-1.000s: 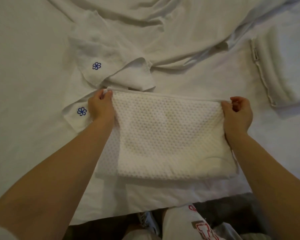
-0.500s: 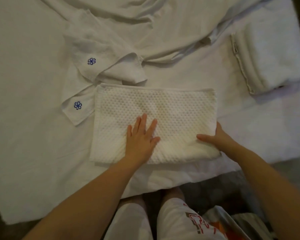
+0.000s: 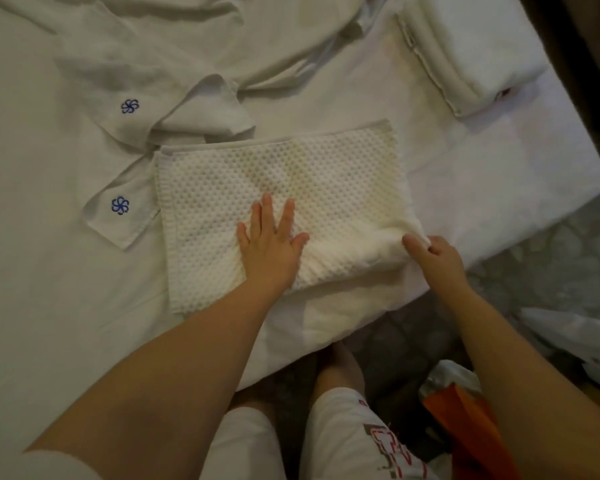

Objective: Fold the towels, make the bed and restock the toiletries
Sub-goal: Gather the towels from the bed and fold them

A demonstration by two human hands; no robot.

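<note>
1. At the near edge of the bed (image 3: 499, 202), the right hand (image 3: 433, 258) pinches the near right corner of the waffle towel (image 3: 291, 168), grip closed on cloth.
2. The left hand (image 3: 271, 244) presses flat mid-towel, fingers straight.
3. The waffle towel's long axis runs left-right, stretching left of the pinch.

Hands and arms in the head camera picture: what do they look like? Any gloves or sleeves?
No gloves: the left hand and the right hand are bare, with no rings, watch or bracelet showing. Both forearms are bare too. Only a bit of white sleeve shows, on the left arm in the bottom corner.
</note>
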